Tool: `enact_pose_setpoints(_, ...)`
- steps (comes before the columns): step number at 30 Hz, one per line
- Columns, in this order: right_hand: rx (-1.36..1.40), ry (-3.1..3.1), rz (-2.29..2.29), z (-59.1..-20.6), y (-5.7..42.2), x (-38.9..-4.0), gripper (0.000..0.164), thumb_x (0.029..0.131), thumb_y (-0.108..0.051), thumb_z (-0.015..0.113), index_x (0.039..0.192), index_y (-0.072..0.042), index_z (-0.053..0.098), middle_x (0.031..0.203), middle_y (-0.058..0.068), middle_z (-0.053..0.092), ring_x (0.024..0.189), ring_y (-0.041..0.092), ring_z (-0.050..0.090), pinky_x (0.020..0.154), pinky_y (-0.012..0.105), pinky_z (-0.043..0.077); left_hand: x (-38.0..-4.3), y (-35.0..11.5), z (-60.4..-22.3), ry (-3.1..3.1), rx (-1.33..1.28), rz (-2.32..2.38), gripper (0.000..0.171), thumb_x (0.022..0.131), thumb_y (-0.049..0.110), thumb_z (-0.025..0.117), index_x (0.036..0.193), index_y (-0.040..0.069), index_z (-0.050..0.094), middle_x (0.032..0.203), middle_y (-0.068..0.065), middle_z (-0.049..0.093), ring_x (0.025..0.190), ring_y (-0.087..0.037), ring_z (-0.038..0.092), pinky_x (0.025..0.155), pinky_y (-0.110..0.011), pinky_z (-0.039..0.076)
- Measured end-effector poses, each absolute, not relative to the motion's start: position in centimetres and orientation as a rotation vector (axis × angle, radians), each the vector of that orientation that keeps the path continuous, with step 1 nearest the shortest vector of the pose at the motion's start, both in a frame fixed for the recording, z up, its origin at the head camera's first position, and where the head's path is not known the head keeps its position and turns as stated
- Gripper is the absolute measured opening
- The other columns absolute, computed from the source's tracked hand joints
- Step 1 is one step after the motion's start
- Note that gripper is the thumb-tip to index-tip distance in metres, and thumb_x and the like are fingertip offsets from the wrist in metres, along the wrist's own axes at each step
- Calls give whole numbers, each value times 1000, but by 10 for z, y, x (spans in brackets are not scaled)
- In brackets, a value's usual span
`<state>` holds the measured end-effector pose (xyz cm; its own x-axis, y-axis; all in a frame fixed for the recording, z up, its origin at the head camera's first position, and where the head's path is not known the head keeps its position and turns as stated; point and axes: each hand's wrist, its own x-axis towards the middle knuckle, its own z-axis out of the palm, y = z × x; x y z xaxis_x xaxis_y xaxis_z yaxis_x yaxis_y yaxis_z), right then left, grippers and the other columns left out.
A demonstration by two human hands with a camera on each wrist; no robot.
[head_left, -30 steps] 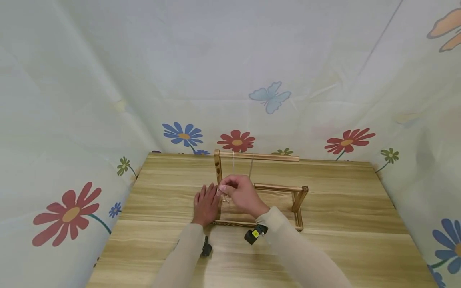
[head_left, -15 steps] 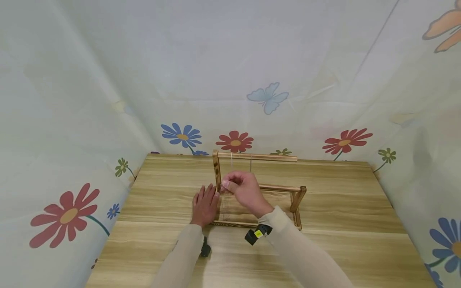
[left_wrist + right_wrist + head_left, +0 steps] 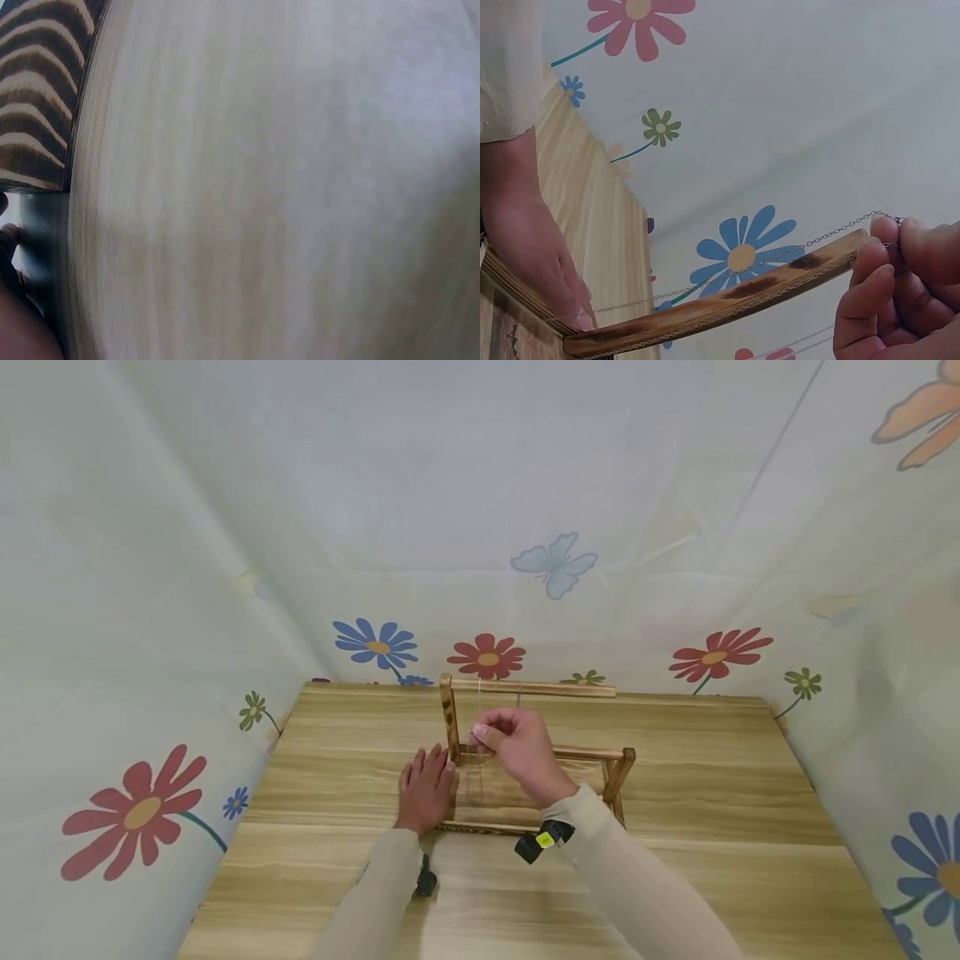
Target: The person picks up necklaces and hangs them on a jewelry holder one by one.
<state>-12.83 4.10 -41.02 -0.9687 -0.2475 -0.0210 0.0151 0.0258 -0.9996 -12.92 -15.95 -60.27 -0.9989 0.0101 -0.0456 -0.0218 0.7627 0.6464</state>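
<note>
The table (image 3: pixel 675 793) is light brown wood with wavy stripes. The little rack (image 3: pixel 525 688) on it is golden brown with dark burnt marks. The chain (image 3: pixel 832 232) is thin and silver. The sleeves (image 3: pixel 637 893) are cream. The cloth (image 3: pixel 480 485) behind is pale green-white, with red, blue and small green flowers, a light blue butterfly (image 3: pixel 553 562) and an orange one (image 3: pixel 918 418).

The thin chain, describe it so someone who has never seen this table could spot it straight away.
On the wooden table stands a wooden rack with a high rail at the back and a lower one in front. The right hand pinches a fine silvery chain in front of the high rail. It is the only metal thing there, hair-thin beside the thick wood.
</note>
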Motion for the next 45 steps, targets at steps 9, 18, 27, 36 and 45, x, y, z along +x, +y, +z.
enact_pose_setpoints(9,-220,2118,-2054,-403,45,-135,12,101,-5,66,98,1,76,89,13,76,77,13,69,72,28,59,-126,-159,-600,2914,-10,1084,61,114,46,28,159,9,43,172,-9,33,163,-38,15,129,-61,7)
enact_pose_setpoints(18,-303,2225,-2037,-395,51,-139,15,103,-7,65,97,1,76,89,16,76,86,40,69,69,26,55,-124,-158,-597,2937,4,1085,59,114,42,31,158,6,45,170,-12,35,162,-40,18,128,-63,9)
enact_pose_setpoints(27,-394,2346,-2008,-392,61,-144,15,102,-9,66,98,0,77,86,8,75,74,18,64,64,26,53,-122,-157,-594,2936,9,1081,57,114,40,32,158,6,45,170,-13,35,162,-40,18,128,-63,9)
enact_pose_setpoints(36,-389,2416,-2001,-389,74,-151,16,103,-11,65,98,0,76,93,21,74,77,19,65,70,29,56,-123,-157,-593,2935,12,1074,57,115,40,31,158,6,45,170,-14,35,162,-41,18,128,-64,9)
enact_pose_setpoints(45,-406,2480,-2004,-385,86,-154,15,103,-11,66,99,-1,76,92,17,74,78,19,66,71,30,57,-124,-158,-595,2906,-5,1080,58,115,42,31,160,8,42,172,-11,32,163,-38,15,128,-62,8)
